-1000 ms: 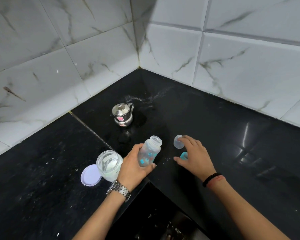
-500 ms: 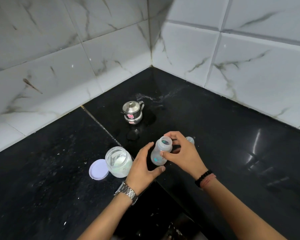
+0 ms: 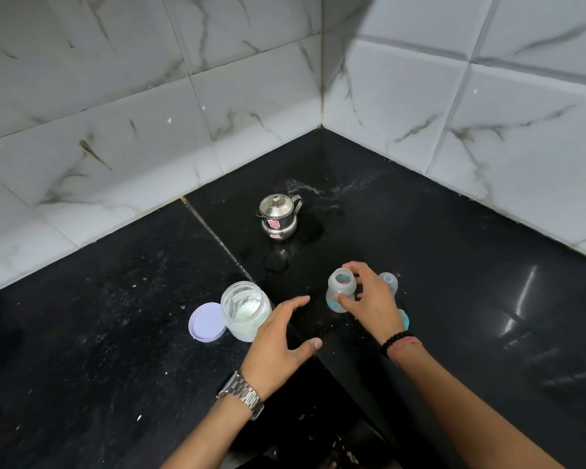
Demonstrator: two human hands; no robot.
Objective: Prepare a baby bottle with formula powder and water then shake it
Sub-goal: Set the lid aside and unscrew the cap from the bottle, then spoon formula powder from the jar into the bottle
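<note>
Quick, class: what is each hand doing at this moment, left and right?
Left hand: open, fingers spread, holding nothing, beside the clear plastic powder jar.
Right hand: closed in a grip on the small clear baby bottle, upright on the black counter.

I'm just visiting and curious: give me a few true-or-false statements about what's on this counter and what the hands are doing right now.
1. The right hand grips the open baby bottle. True.
2. The left hand holds the powder jar. False: it hovers open beside it.
3. The jar's lavender lid lies off, next to the jar. True.
4. The steel kettle has no lid. False: its lid is on.
</note>
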